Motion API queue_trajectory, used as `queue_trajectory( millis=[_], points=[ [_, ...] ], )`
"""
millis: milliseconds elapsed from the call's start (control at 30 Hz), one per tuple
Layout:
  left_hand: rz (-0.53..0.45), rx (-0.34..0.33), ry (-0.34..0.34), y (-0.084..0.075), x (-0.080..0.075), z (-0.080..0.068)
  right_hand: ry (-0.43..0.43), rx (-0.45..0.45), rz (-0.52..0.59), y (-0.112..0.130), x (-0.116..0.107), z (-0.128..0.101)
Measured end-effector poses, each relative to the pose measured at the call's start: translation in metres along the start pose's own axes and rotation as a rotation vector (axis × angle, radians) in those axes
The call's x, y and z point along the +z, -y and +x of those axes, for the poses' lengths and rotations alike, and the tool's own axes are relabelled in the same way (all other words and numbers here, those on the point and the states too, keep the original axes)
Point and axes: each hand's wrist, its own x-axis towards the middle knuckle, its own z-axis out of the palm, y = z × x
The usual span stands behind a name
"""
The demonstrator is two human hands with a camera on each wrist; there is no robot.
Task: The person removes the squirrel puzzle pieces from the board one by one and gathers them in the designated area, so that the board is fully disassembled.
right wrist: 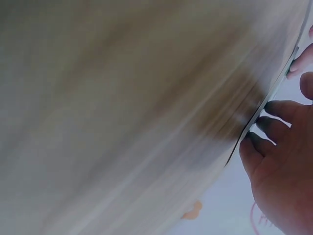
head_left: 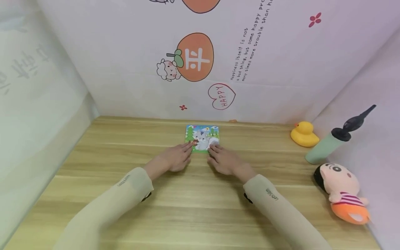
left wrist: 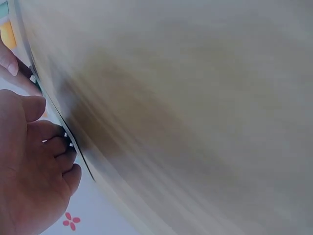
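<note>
L hand + R hand – fingertips flat on puzzle card near desk far edge, no pinch | card prob. light, thin, stiff – take by side edges

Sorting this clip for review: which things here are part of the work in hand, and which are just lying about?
In use:
- picture puzzle, flat on the wooden table
- left hand, fingertips on its near left corner
- right hand, fingertips on its near right corner

Lying about, all at the table's right side:
- yellow rubber duck
- green bottle with black top
- plush doll
</note>
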Motion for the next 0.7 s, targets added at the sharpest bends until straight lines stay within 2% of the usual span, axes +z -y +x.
queue_trajectory(
  millis=[300, 700],
  points=[
    [0.013, 0.012, -0.025, 0.003, 0.012, -0.039, 0.034, -0.057, -0.081, 0.03, 0.002, -0.005],
    [-0.027, 0.005, -0.005, -0.007, 0.02, -0.081, 0.005, -0.111, -0.088, 0.066, 0.008, -0.032]
  ],
)
